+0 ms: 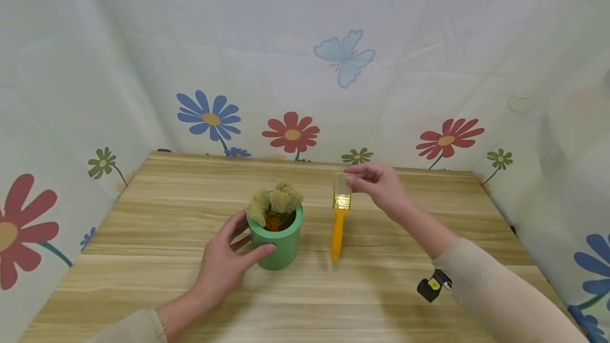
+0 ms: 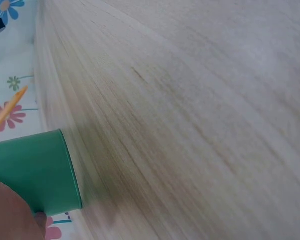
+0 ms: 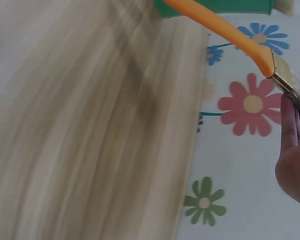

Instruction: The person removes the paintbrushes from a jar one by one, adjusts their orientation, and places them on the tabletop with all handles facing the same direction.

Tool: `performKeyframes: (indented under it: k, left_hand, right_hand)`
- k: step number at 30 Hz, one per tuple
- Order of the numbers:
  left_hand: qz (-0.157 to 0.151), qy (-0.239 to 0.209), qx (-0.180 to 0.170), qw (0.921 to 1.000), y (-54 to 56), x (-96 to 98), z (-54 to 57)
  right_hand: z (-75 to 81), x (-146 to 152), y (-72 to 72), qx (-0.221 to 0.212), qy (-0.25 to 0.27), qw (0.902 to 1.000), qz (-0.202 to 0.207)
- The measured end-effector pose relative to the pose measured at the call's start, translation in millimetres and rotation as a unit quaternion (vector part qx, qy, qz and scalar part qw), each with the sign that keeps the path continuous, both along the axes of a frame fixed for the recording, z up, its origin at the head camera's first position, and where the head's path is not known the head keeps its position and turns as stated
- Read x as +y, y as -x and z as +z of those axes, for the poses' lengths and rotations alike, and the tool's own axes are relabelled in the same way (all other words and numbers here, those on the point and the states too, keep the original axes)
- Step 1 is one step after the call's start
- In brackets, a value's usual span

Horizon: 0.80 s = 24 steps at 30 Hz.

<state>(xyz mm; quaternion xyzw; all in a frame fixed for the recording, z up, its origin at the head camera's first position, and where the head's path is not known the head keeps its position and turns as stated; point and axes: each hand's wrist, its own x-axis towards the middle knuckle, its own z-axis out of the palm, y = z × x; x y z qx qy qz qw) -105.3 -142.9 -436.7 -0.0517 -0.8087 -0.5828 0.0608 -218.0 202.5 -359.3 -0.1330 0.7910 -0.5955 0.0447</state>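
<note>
A green cup [image 1: 285, 250] stands on the wooden table, and my left hand [image 1: 220, 258] holds it from the left, thumb in front and fingers behind. Beige, fuzzy tufts [image 1: 287, 199] stick up out of the cup, with something orange [image 1: 273, 222] below them inside. To the right of the cup, my right hand [image 1: 385, 190] pinches a paintbrush [image 1: 338, 226] by its pale bristles. Its yellow-orange handle [image 3: 225, 31] points down, and in the right wrist view it hangs above the tabletop. The left wrist view shows the cup's lower side [image 2: 30, 170] beside my hand.
The wood-grained table [image 1: 157, 210] reaches back to a white curtain [image 1: 267, 68] printed with flowers and a butterfly, which also runs along both sides. A small black device [image 1: 431, 287] is strapped at my right wrist.
</note>
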Motion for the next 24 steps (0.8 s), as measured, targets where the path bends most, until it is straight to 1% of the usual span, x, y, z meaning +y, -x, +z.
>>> performKeyframes:
  k: [3, 7, 9, 14, 16, 20, 24]
  left_hand:
    - [0.001, 0.001, -0.001, 1.0000, -0.1, -0.1, -0.9]
    - [0.003, 0.002, 0.000, 1.0000, -0.6, 0.1, -1.5]
    - [0.003, 0.001, 0.000, 1.0000, -0.9, -0.1, -1.5]
    - [0.002, -0.001, -0.002, 1.0000, -1.8, 0.0, -0.6]
    - [0.003, 0.000, -0.002, 1.0000, -2.0, 0.0, -0.1]
    - [0.004, -0.002, 0.002, 1.0000, -2.3, 0.2, 0.8]
    - [0.004, -0.006, 0.005, 1.0000, -2.7, 0.2, 1.3]
  right_hand:
    - [-11.3, 0.1, 4.2, -0.026, 0.000, 0.9996, 0.005]
    - [-24.5, -0.6, 9.6, -0.043, 0.007, 0.9989, 0.019]
    - [-32.0, -0.8, 13.0, -0.047, 0.005, 0.9986, 0.025]
    - [-48.0, -2.8, 20.6, -0.060, -0.010, 0.9979, 0.021]
    - [-52.9, -4.2, 22.9, -0.065, -0.016, 0.9976, 0.016]
    - [-62.5, -5.9, 26.7, -0.068, -0.017, 0.9974, 0.018]
    - [-68.9, -7.4, 28.9, -0.072, -0.015, 0.9972, 0.015]
